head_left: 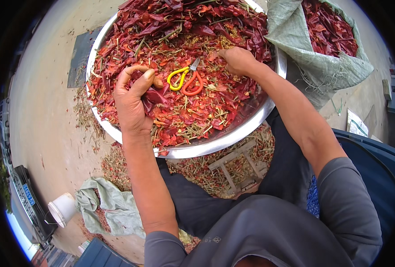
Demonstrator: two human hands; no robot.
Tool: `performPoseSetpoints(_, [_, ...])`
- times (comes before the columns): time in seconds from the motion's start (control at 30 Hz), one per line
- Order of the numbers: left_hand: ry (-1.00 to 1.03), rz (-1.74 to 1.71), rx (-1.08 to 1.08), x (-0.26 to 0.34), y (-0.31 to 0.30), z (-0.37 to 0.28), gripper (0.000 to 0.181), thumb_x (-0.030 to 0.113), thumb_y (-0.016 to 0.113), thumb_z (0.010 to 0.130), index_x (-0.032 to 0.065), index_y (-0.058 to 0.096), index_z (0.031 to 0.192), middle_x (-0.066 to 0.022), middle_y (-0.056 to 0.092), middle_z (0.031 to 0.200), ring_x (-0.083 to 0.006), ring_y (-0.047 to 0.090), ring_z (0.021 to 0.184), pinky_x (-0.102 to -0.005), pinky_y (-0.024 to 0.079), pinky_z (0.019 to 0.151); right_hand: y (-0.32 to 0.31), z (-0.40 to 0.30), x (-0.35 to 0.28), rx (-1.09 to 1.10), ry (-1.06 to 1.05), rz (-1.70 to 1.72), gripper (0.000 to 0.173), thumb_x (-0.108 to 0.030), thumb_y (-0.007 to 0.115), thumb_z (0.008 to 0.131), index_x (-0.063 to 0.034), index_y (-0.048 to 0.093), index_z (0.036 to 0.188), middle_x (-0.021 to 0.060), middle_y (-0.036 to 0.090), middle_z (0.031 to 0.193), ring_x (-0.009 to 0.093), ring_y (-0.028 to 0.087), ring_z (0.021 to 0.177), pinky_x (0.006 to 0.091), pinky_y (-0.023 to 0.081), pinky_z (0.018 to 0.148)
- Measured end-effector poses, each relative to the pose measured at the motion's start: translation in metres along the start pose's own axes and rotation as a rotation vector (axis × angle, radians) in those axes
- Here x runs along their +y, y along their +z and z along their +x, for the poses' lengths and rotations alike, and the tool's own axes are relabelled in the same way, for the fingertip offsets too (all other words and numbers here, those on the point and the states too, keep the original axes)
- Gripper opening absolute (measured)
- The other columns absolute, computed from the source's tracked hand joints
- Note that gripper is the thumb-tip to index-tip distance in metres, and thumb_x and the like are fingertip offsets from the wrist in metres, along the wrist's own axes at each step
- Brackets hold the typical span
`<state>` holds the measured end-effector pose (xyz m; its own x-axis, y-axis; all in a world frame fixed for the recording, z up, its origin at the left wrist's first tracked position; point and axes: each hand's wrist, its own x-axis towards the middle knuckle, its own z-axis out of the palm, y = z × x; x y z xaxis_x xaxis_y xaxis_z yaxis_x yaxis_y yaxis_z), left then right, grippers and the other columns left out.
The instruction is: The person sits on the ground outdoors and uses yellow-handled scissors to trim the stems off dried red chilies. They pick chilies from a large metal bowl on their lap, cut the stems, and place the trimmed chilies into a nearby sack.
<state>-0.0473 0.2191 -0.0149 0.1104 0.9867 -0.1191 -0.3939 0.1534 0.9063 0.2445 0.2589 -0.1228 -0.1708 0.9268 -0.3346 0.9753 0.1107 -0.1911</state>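
A wide metal basin stands before me, heaped with dried red chili pieces, stem bits and seeds. Over its left part, my left hand is curled around dark red dried chilies that stick out below the fingers. My right hand reaches down to the chili pile at the right, fingertips touching or among the pieces; whether they pinch anything is hidden. Between the hands, scissors with one yellow and one red handle lie on the chilies, blades slightly apart.
At the upper right, a woven sack of dried chilies touches the basin rim. Stems and scraps litter the ground below, around a wooden frame. To the lower left are another woven sack, a white bucket and a parked car.
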Motion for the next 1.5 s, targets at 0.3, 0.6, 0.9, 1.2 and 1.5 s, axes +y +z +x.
performPoseSetpoints(0.3, [-0.16,0.318,-0.05,-0.005,0.016,-0.005,0.014,0.005,0.067,0.089,0.0001,0.066,0.103,-0.0077,0.067,0.074,-0.0114,0.063,0.061,-0.0225,0.05,0.053,-0.034,-0.022,-0.01,-0.099,-0.093,1.014,0.017,-0.018,0.067,0.093,-0.003,0.064,0.101,-0.0026,0.061,0.085,0.007,0.053,0.078,0.0271,0.045,0.073])
performPoseSetpoints(0.6, [-0.101,0.584,-0.198,-0.027,0.036,-0.008,0.024,0.007,0.07,0.088,-0.0017,0.066,0.11,-0.0066,0.067,0.083,-0.0108,0.065,0.069,-0.025,0.056,0.058,-0.044,-0.066,-0.061,0.014,-0.245,1.345,0.023,-0.019,0.067,0.094,-0.0032,0.063,0.11,0.0069,0.066,0.09,0.017,0.065,0.079,0.0331,0.055,0.073])
performPoseSetpoints(0.9, [-0.161,0.511,0.017,-0.015,0.035,-0.005,0.014,0.01,0.075,0.086,0.0015,0.065,0.09,-0.0044,0.065,0.075,-0.0111,0.062,0.059,-0.027,0.053,0.05,-0.018,-0.062,-0.062,0.116,-0.014,0.184,0.039,-0.028,0.069,0.087,0.0004,0.061,0.113,0.0213,0.068,0.103,0.039,0.066,0.097,0.047,0.054,0.08])
performPoseSetpoints(1.2, [-0.115,0.528,-0.026,-0.029,0.031,-0.003,0.009,0.005,0.071,0.087,0.0006,0.066,0.093,-0.0044,0.065,0.08,-0.0097,0.062,0.065,-0.0258,0.053,0.054,0.013,-0.03,-0.041,-0.086,0.103,0.019,0.026,-0.007,0.058,0.082,0.0003,0.069,0.105,0.0207,0.071,0.105,0.036,0.069,0.101,0.046,0.057,0.081])
performPoseSetpoints(1.5, [-0.09,0.617,-0.07,-0.027,0.031,-0.003,0.01,0.004,0.067,0.088,-0.0002,0.065,0.097,-0.0043,0.065,0.082,-0.0103,0.062,0.067,-0.0256,0.054,0.057,0.029,-0.011,-0.016,-0.055,0.198,0.103,0.044,-0.014,0.064,0.082,-0.005,0.059,0.125,0.0222,0.066,0.114,0.039,0.064,0.107,0.0478,0.053,0.09])
